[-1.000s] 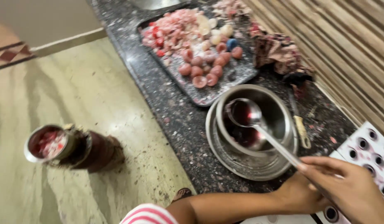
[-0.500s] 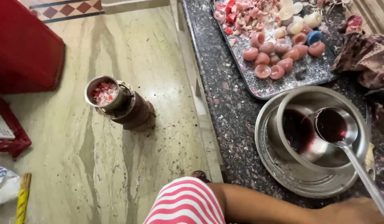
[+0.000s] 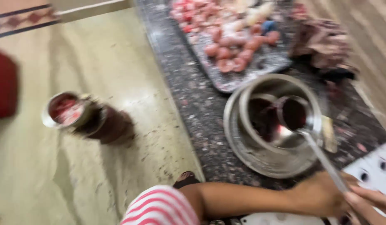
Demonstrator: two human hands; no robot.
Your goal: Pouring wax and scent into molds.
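The picture is motion-blurred. My right hand (image 3: 370,204), at the bottom right corner, is closed on the long handle of a steel ladle (image 3: 295,113). The ladle's cup holds dark red liquid and hangs inside a steel bowl (image 3: 249,98), which stands on a steel plate (image 3: 243,152) on the dark speckled counter (image 3: 197,108). My left hand (image 3: 320,195) reaches across from a red-and-white striped sleeve and lies just under the right hand, by a white mould with round holes (image 3: 374,168). Its fingers are hidden.
A tray (image 3: 264,64) of pink and red wax pieces and small round shapes lies behind the bowl. A crumpled stained cloth (image 3: 322,41) lies at the back right. On the floor stands a small burner with a steel pot (image 3: 66,110) of red bits. A red object (image 3: 3,85) is at the left edge.
The view has swung and blurred. The ladle has shifted slightly left inside the bowl, and my right hand and the white mould have come back into view at the bottom right.
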